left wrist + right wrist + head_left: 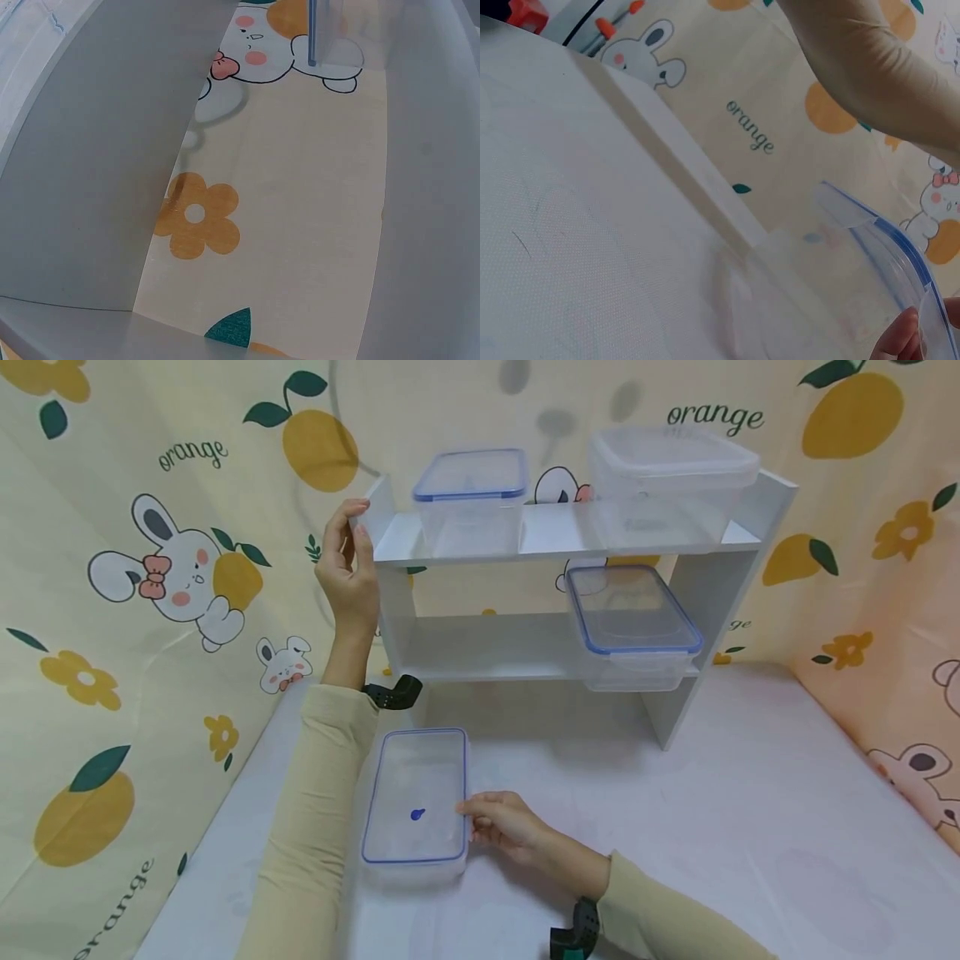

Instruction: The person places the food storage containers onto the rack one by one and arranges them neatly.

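Note:
A clear plastic food container (420, 777) with a blue-rimmed lid and a small blue mark stands on the white table at the lower left of the shelf. My right hand (506, 827) pinches its right lid edge; in the right wrist view, the thumb and fingers (900, 334) show at the rim of the container (840, 277). My left hand (348, 568) is raised and grips the upper left side panel of the white shelf (480, 647) with bent fingers. The left wrist view shows the shelf boards (82, 180) but not the hand.
On the shelf's top board stand a blue-lidded container (472, 502) at left and a larger clear container (671, 489) at right. Another blue-lidded container (633, 618) sits on the middle board at right, jutting past its front edge. Patterned cloth (150, 693) hangs around the table.

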